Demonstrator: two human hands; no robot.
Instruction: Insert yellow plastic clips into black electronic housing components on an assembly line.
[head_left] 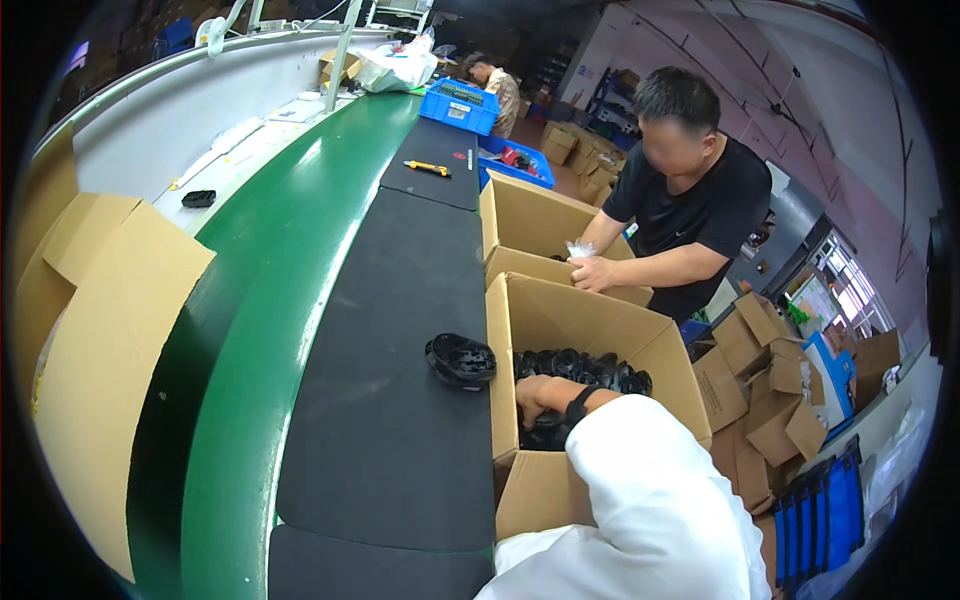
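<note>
My right hand (541, 395) reaches down into an open cardboard box (590, 307), with a dark band at the wrist and a white sleeve on the arm. Its fingers point down among several glossy black moulded parts (600, 370) in the box. The fingertips are hidden, so whether they grip a part cannot be told. A similar black part (461, 361), rounded with a hollow middle, lies on the dark mat (390, 400) just left of the box. My left hand is out of view.
A co-worker in a dark shirt handles clear plastic over a second cardboard box (540, 215). On the mat lies a yellow cutter (427, 168), near a blue bin (460, 105). A green conveyor belt (260, 330) runs along the left. Cardboard boxes (770, 390) pile up at right.
</note>
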